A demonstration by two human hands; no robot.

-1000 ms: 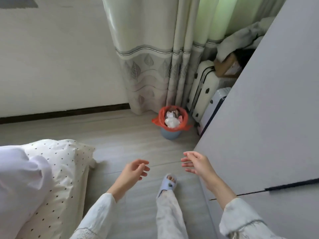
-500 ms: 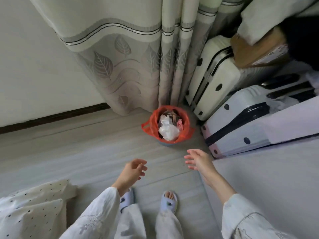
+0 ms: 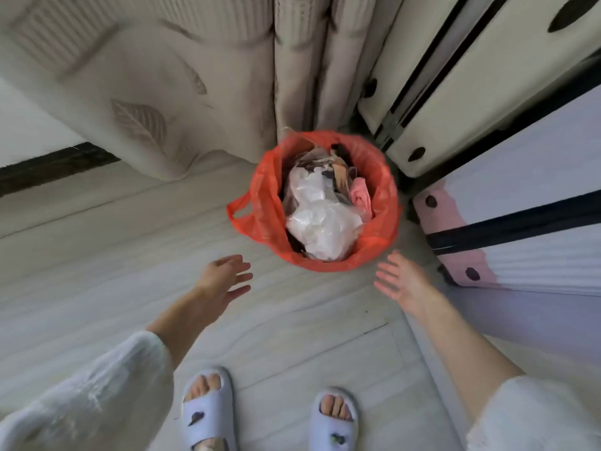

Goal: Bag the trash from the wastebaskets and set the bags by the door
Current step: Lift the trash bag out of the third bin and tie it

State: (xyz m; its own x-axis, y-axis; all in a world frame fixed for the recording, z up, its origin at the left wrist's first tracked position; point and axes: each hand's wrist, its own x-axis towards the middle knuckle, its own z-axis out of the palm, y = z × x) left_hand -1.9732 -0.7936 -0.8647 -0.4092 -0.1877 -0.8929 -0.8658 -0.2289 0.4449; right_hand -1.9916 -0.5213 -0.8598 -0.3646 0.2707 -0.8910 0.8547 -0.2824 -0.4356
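A wastebasket lined with an orange plastic bag [image 3: 383,203] stands on the floor straight ahead of me; the bag hides the basket itself. The bag holds crumpled white plastic [image 3: 320,222], a pink scrap and darker wrappers. One bag handle [image 3: 239,213] hangs out over the left side. My left hand [image 3: 224,281] hovers open just below and left of the bag, empty. My right hand [image 3: 401,279] is open at the bag's lower right, fingers spread, touching nothing.
A leaf-patterned curtain [image 3: 156,92] hangs right behind the basket. A cream suitcase [image 3: 481,76] and a white-and-pink suitcase [image 3: 520,229] crowd its right side. Pale wood floor [image 3: 113,255] stretches to the left. My slippered feet [image 3: 208,408] stand below the hands.
I have stepped up close to the basket and now look almost straight down into it. Both hands have reached forward to either side of the bag and their fingers have spread.
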